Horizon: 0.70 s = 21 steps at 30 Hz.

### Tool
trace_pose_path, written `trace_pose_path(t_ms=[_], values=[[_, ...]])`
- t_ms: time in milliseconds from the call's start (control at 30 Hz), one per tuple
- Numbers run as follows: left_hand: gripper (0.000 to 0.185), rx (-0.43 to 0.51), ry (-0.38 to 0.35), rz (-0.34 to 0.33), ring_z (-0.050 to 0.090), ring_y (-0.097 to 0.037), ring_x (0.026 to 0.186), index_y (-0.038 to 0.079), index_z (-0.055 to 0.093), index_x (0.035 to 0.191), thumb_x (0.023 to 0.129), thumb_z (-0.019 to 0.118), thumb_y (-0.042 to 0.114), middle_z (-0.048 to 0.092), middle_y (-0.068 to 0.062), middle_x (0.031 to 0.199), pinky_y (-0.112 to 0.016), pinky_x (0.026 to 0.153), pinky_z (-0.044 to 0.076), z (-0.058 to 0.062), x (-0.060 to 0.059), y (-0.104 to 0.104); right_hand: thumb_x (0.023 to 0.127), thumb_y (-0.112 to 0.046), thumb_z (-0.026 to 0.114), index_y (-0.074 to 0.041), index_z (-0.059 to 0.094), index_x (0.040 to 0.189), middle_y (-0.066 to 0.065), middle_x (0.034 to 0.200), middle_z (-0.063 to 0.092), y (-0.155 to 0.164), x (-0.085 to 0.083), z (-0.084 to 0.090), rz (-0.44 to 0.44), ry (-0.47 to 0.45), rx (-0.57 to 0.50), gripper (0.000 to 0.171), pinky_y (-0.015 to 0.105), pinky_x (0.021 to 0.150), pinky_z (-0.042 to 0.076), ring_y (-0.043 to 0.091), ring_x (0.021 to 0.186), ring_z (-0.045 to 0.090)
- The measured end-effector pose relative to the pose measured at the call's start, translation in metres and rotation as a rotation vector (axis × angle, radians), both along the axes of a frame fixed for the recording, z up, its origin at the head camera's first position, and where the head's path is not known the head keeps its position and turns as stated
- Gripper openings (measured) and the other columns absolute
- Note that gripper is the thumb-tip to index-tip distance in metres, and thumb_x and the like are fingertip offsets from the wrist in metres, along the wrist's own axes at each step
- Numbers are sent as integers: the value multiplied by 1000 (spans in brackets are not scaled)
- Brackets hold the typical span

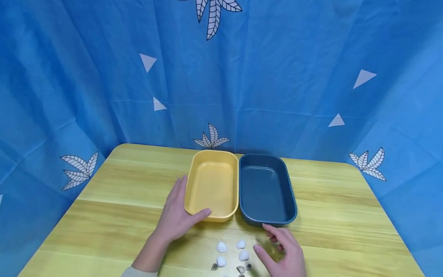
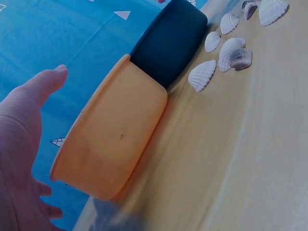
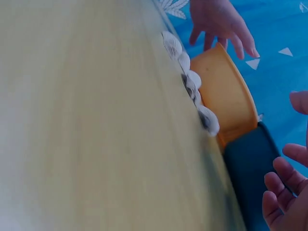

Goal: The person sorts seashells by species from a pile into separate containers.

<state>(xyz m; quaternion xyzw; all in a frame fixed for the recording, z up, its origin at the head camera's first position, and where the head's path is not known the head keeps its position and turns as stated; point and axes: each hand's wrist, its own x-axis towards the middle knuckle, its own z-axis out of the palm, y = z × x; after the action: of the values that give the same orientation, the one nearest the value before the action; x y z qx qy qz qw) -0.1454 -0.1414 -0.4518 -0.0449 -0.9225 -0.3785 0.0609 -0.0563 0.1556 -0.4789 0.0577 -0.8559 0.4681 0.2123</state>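
Note:
My left hand [image 1: 175,220] is at the left side of a yellow tray [image 1: 212,184], fingers extended along its rim and thumb spread over the near corner. A dark blue tray [image 1: 264,192] stands to the right, side by side with the yellow one. Just in front of it is my right hand [image 1: 286,252], with thumb and fingers apart and loosely bent around nothing. Between the hands lie several white seashells [image 1: 221,261] and a few smaller brownish shells [image 1: 240,269]. The left wrist view shows ribbed white shells [image 2: 202,75] on the wood.
The light wooden table [image 1: 138,184] has its far edge against a blue curtain [image 1: 277,77] printed with leaves and triangles. Both trays stand near that far edge, and both show bare floors. Some shells run off the bottom of the head view.

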Motion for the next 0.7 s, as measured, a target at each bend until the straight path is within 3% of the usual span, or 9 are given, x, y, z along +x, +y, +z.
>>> trace_pose_path(t_ms=[167, 300, 700], values=[[125, 15, 15, -6, 19, -38, 146, 27, 7, 162, 69, 76, 73, 14, -13, 164, -66, 108, 26, -4, -1, 0, 74, -9, 89, -11, 74, 113, 0, 91, 64, -4, -6, -12, 84, 11, -111, 42, 27, 59, 45, 18, 74, 56], [124, 38, 20, -14, 21, -35, 146, 27, 7, 162, 69, 78, 71, 16, -12, 164, -64, 109, 27, -7, -2, 1, 74, -6, 88, -12, 75, 108, -1, 89, 64, -6, -7, -17, 102, -27, -162, 37, 27, 58, 44, 18, 72, 56], [123, 122, 10, -35, 25, -30, 145, 23, 12, 162, 70, 82, 64, 20, -5, 163, -59, 111, 27, -16, -3, 5, 69, -15, 93, -23, 77, 98, -7, 83, 61, -14, -10, -26, 110, -140, -147, 34, 26, 67, 46, 14, 75, 54]])
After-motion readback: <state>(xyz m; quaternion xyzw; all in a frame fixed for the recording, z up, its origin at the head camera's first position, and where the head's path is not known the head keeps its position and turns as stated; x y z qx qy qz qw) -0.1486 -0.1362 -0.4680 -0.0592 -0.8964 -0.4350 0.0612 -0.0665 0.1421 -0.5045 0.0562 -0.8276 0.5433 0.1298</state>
